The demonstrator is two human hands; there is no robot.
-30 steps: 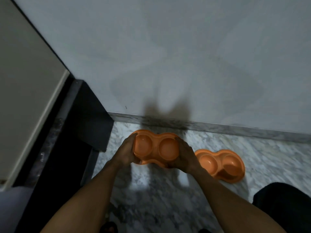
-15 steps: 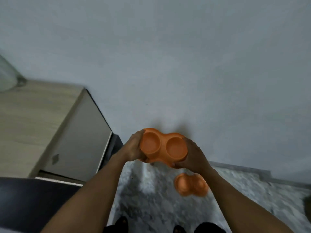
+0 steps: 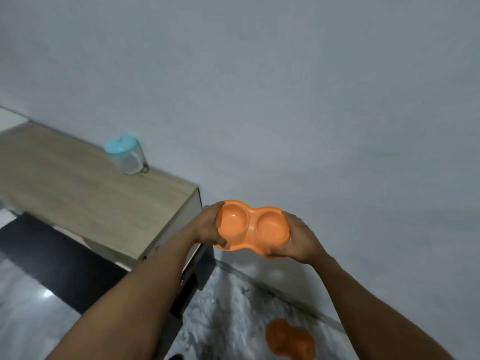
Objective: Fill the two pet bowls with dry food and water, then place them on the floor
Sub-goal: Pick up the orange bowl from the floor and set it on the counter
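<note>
On the far left I see the wooden tabletop [image 3: 78, 193] with a lidded clear jug [image 3: 127, 157] standing near the wall. My left hand [image 3: 207, 227] is curled round the left end of the orange double bowl [image 3: 253, 227], thumb over the rim and fingers beneath. The bowl hangs in the air beside the tabletop's corner, both wells empty and nearly level. I judge it light, stiff plastic, smooth enough to slip, so holding it at the two ends suits it. My right hand [image 3: 298, 240] clasps the right end the same way, grip closed snugly. Below right, a second orange bowl [image 3: 289, 340] lies on the marble floor [image 3: 233, 320].
</note>
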